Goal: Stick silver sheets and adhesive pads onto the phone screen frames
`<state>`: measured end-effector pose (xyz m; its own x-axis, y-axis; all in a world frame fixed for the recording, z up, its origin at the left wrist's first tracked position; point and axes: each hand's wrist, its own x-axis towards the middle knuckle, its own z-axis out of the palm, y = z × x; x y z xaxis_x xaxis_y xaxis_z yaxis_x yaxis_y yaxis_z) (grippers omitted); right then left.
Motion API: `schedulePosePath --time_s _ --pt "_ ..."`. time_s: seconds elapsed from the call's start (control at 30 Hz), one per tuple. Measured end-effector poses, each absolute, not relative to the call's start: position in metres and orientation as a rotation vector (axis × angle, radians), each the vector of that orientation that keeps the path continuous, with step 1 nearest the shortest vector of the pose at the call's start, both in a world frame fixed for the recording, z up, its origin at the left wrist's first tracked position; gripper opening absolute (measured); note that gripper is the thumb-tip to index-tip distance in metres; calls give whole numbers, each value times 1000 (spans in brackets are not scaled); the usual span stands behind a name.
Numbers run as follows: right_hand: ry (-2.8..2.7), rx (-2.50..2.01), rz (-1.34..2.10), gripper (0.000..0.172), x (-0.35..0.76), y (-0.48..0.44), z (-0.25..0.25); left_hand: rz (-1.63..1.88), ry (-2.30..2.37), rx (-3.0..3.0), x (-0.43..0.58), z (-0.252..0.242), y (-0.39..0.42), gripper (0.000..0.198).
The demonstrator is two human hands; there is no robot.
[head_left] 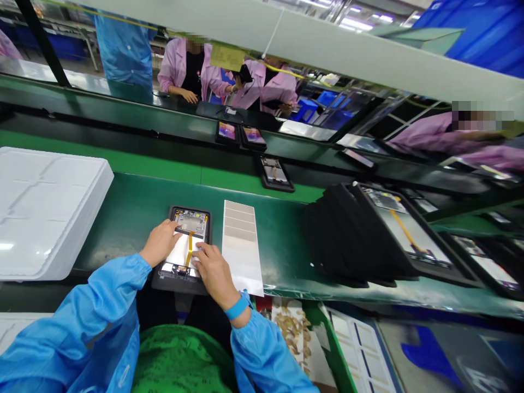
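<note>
Left hand [161, 243] and right hand [215, 274] open, flat on opened tablet [190, 222] | right of tablet: striped sheet [241, 245] | left: white foam tray [49, 210]

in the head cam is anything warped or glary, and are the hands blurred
Head view: wide-angle warp bends the green conveyor belt toward the right edge; glare washes out part of the white moulded cover; the left hand and right hand look sharp, without motion blur.

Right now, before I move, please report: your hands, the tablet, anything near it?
Left hand, right hand both on open tablet, either side of orange flex cable. Pale striped sheet beside tablet, to right.
</note>
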<state>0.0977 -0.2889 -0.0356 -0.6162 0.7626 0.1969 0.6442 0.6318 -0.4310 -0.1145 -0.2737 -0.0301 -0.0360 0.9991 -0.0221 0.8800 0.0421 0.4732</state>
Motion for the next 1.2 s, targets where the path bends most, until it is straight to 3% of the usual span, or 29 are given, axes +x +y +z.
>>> schedulePosePath --time_s 0.37,0.53,0.67,0.9,1.03,1.2 --pt "-2488 -1107 405 23 96 -288 -38 487 1933 2003 -115 -29 -278 26" --pt "-2410 -1098 419 22 100 -293 -44 652 2172 1988 -131 -38 -291 46" --pt "-2210 -1272 391 31 105 -299 -56 702 2223 1829 -136 -60 -310 45" --pt "-2101 -1331 549 43 111 -307 -59 1208 1773 1355 -104 -55 -329 69" --pt "-2083 -1286 532 44 154 -296 -27 1194 1564 957 -107 -22 -287 82" --pt "-1915 -1456 -85 32 268 -274 32 1280 1796 921 -138 4 -159 75"
